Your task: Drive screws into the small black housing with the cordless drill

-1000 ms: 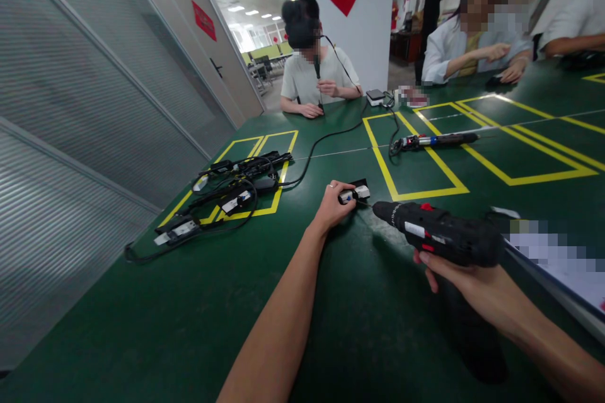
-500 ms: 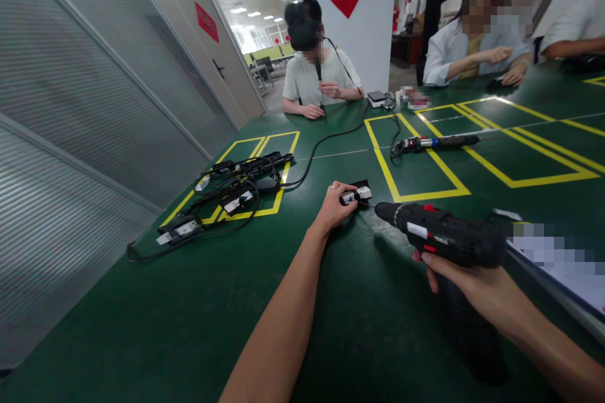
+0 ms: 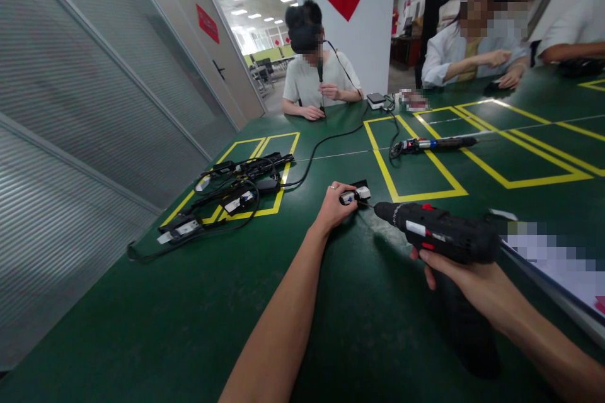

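Note:
In the head view my left hand (image 3: 334,206) grips a small black device with a white label (image 3: 362,192) against the green table. My right hand (image 3: 454,272) is wrapped round the handle of a black cordless drill (image 3: 442,232) with red buttons. The drill lies level and points left, its thin bit (image 3: 367,204) reaching the near side of the device beside my left fingertips. Whether the tip touches a screw is too small to tell.
Tangled black cables and labelled adapters (image 3: 236,192) lie at left inside yellow tape. An electric screwdriver (image 3: 439,143) rests beyond the drill. A clipboard with papers (image 3: 558,271) is at right. Across the green table (image 3: 189,321), a person (image 3: 321,72) holds a screwdriver; others sit at right.
The drill and my right hand have shifted very slightly left. My left hand keeps its hold on the small device.

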Demonstrator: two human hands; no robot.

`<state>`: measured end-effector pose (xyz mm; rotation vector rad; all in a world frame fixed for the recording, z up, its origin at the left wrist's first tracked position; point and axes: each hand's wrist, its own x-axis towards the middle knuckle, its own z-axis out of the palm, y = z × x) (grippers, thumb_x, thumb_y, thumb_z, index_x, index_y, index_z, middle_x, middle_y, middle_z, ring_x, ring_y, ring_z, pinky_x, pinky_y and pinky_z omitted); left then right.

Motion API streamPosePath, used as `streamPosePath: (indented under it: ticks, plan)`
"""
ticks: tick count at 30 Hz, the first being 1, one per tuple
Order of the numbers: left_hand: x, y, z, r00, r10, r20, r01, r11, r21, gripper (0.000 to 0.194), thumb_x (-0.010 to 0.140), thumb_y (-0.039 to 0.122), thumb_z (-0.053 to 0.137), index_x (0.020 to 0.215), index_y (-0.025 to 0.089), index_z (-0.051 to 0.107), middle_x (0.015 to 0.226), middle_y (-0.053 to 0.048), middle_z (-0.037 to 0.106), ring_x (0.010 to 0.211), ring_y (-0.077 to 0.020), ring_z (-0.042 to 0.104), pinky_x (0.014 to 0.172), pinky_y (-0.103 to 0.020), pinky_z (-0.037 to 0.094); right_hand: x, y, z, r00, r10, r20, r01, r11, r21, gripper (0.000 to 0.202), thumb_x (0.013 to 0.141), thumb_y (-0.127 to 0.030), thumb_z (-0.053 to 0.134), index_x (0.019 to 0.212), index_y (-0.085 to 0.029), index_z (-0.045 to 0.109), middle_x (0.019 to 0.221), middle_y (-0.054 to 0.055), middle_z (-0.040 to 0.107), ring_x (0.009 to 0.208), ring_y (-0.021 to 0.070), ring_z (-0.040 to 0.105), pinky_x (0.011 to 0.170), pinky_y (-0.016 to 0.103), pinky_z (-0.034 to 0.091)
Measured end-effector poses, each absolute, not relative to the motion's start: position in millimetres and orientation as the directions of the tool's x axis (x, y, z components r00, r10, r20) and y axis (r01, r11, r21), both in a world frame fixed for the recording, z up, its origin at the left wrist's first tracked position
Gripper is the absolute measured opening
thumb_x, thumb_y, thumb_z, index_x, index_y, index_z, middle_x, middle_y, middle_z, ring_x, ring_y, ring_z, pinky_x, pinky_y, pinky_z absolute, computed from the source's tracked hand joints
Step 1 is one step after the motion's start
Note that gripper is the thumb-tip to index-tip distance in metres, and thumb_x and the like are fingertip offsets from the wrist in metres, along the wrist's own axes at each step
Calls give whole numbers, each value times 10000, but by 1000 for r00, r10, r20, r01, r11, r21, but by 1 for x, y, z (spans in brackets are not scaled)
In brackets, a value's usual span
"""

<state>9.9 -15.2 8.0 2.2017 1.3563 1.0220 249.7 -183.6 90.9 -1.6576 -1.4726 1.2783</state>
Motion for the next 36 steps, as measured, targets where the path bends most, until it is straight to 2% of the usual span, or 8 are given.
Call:
streamPosePath:
  ticks: [3,8,13,17,22,30,33,36]
  plan:
    - [11,-15,5,254,881,400,623,-465,629,323,698,185,604,1021,197,611,999,-47,518,976,-180,504,914,-331,417,250,-185,92,-70,958,-279,398,-229,-888,324,849,-461,496,786,-197,674,648,25,658,705,214,615,702,341,407]
    - [12,-16,5,241,871,428,607,-480,633,294,695,172,598,988,195,613,1027,-46,507,987,-173,508,922,-321,421,245,-189,98,-76,960,-269,459,-206,-864,372,843,-466,501,653,-185,653,656,36,654,695,209,598,658,326,400]
    - [11,-17,6,254,853,457,577,-512,636,301,686,130,583,979,192,613,1039,-48,495,996,-163,512,947,-316,418,241,-192,96,-77,961,-266,470,-200,-859,389,840,-488,497,661,-179,653,636,22,639,624,178,564,614,307,390]
    - [11,-18,7,273,831,484,553,-548,628,358,695,109,566,1040,199,604,1103,-58,477,1065,-167,495,994,-328,396,241,-192,94,-60,962,-266,465,-209,-861,389,828,-494,509,637,-179,635,629,18,639,625,175,567,621,301,394]
    - [11,-17,5,303,820,486,537,-568,624,305,719,108,548,996,197,639,1176,-66,454,1127,-172,476,1032,-334,372,239,-192,95,-55,968,-243,417,-199,-887,343,819,-472,528,684,-178,639,615,14,639,634,179,588,635,299,420]
    - [12,-15,4,294,820,492,540,-567,622,271,722,129,570,974,193,647,1102,-62,496,1084,-167,504,1005,-330,395,241,-201,94,31,972,-233,496,-217,-840,352,786,-472,555,580,-193,617,560,18,635,541,178,592,541,300,450]
    - [13,-15,4,285,820,496,545,-564,620,262,715,126,582,959,192,648,1084,-61,502,1067,-166,511,993,-328,401,245,-203,92,46,979,-200,510,-196,-838,327,802,-463,536,643,-192,629,596,34,656,558,198,622,553,321,479]
    - [13,-15,4,280,820,499,538,-565,626,241,721,148,595,953,191,644,1072,-60,502,1050,-161,516,982,-322,406,246,-204,91,52,992,-115,553,-125,-824,285,801,-423,548,868,-165,650,653,35,675,627,222,651,641,355,507]
